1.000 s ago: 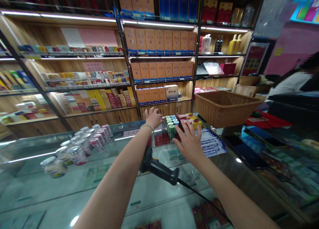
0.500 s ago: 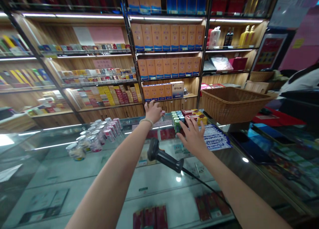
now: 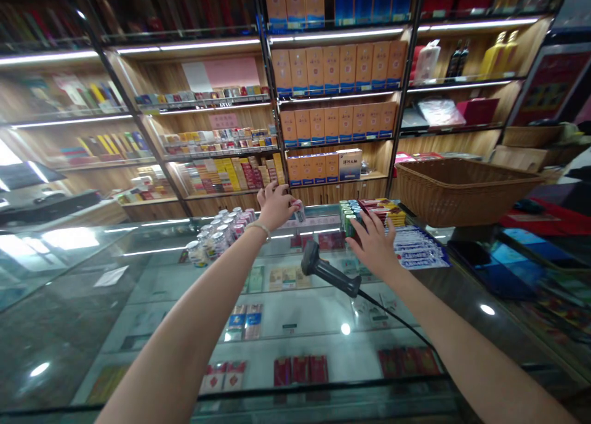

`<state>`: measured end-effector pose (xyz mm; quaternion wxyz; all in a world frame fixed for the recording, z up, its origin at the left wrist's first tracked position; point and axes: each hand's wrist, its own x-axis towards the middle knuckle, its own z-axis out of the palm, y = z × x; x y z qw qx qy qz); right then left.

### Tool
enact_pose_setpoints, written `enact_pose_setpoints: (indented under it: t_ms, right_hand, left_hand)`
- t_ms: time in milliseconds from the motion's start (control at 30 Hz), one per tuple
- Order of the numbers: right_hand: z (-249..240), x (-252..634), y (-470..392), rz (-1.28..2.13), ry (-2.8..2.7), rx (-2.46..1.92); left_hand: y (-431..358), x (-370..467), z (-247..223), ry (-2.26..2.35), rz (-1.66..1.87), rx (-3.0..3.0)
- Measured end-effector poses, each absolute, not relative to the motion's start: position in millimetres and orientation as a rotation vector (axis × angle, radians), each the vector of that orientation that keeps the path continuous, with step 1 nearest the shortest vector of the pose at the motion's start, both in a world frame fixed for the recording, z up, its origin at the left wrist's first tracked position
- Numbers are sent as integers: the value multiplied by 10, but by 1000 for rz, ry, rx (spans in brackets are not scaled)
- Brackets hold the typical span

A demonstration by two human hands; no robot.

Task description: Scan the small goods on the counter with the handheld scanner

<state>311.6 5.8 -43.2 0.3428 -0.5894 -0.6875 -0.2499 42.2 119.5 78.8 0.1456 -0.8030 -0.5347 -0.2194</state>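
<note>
My left hand (image 3: 276, 210) reaches over the far part of the glass counter, its fingers closed on a small pink-and-clear container (image 3: 299, 211). To its left stands a cluster of clear containers with silvery lids (image 3: 220, 232), a row of pink ones (image 3: 244, 221) along its right side. My right hand (image 3: 375, 240) has its fingers spread at a block of small green cylindrical packs (image 3: 349, 223); whether the fingertips touch them is hard to tell. Between my forearms a black handheld barcode scanner (image 3: 330, 272) lies on the glass, its cable running under my right forearm.
Blue-and-white packets (image 3: 418, 248) and red-and-yellow boxes (image 3: 390, 212) lie right of the green packs. A wicker basket (image 3: 466, 193) stands at the counter's right end. Cigarette packs (image 3: 300, 370) show under the glass. Shelves with orange boxes (image 3: 339, 70) line the wall.
The view has swung left, so the scene sits farther right. My left hand has moved left toward the lidded containers with the pink container. My right hand stays by the green packs.
</note>
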Motion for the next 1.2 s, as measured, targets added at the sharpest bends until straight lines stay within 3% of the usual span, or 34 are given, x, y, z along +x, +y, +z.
enact_pose_setpoints:
  t_ms: [633, 1200]
  right_hand:
    - [-481, 3066, 8, -726, -1850, -1455]
    - [-322, 2969, -54, -746, -1875, -1483]
  left_hand:
    - [335, -91, 193, -1712, -841, -2329]
    - [310, -120, -219, -1747, -896, -2388]
